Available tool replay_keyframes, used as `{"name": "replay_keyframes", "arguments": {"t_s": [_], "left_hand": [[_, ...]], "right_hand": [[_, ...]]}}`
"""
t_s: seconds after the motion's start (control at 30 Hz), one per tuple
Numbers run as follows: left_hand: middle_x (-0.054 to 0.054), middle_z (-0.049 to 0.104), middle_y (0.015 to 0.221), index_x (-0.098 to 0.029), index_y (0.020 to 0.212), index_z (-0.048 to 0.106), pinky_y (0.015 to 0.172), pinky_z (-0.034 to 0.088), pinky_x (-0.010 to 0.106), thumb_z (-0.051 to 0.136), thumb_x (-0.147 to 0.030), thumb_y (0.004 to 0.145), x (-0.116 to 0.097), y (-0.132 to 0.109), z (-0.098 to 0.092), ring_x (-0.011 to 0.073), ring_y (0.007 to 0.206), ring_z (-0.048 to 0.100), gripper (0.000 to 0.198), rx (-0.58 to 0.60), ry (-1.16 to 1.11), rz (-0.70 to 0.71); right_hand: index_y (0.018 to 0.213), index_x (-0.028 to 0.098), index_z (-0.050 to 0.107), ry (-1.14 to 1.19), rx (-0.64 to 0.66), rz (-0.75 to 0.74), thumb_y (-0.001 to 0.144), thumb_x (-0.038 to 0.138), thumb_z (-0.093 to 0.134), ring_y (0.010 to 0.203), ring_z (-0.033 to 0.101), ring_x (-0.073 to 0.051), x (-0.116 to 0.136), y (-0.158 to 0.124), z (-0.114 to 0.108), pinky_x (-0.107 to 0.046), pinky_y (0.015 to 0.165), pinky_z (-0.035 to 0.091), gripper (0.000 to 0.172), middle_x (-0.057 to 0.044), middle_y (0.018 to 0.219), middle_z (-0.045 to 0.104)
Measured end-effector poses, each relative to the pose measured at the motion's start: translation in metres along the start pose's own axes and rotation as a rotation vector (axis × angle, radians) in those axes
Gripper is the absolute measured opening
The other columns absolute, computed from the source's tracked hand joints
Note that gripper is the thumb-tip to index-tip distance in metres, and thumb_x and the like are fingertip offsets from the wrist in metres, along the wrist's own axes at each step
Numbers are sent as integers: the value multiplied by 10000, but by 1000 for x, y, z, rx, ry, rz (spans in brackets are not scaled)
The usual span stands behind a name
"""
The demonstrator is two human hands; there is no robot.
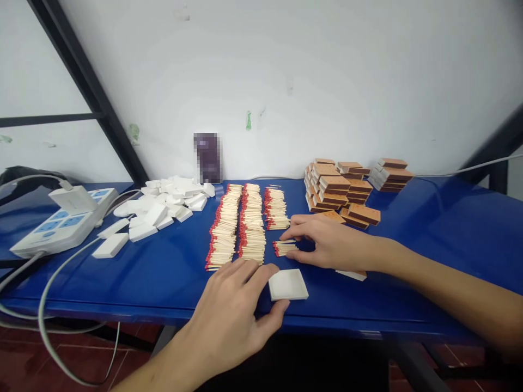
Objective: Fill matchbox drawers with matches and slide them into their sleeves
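Observation:
My left hand [245, 305] steadies a white matchbox tray [288, 284] near the table's front edge, thumb at its near side and fingers at its far left corner. No matches show inside this tray. Just beyond it, my right hand [314, 239] has thumb and fingertips on either side of a small bunch of red-tipped matches [283, 248] lying on the table. Two long rows of matches [225, 223] and a shorter row [276, 209] lie farther off. Partly hidden under my right forearm is a matchbox [352, 275].
White box pieces [163, 204] are heaped at the left, beside a power strip [61, 223] with a plugged-in charger and loose cables. Brown-sided matchboxes [333, 185] are stacked at the back right. A blurred dark rectangular object [208, 158] leans on the wall. The tabletop [433, 261] is blue.

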State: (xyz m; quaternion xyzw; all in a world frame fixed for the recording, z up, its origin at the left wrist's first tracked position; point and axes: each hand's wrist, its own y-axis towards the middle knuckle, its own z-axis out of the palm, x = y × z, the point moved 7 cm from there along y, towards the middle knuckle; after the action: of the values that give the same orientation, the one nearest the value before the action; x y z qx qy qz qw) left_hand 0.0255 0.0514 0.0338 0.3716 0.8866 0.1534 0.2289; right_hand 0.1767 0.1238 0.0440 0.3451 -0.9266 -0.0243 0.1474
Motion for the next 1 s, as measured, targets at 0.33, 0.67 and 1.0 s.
{"name": "replay_keyframes", "arguments": {"t_s": [0.33,0.67,1.0], "left_hand": [[15,668,880,-230,1120,616,700,503,374,648,-310,894,5,0,0,217,746,626,242,2,-1,-75],[22,693,863,-232,1153,635,648,494,344,643,-330,895,5,2,2,213,710,638,276,44,10,-109],[27,688,863,-225,1170,620,666,504,377,635,-320,906,6,-1,3,221,709,628,281,51,2,-100]], "right_hand": [[981,213,736,61,-15,-61,978,433,504,894,576,-212,-3,4,6,-352,793,437,320,-70,938,630],[987,179,672,106,28,-59,1008,364,446,938,588,-216,0,3,6,-356,818,449,293,-82,979,641],[956,175,661,82,25,-77,1014,347,449,866,603,-190,1,3,6,-307,751,444,280,-65,934,645]]}}
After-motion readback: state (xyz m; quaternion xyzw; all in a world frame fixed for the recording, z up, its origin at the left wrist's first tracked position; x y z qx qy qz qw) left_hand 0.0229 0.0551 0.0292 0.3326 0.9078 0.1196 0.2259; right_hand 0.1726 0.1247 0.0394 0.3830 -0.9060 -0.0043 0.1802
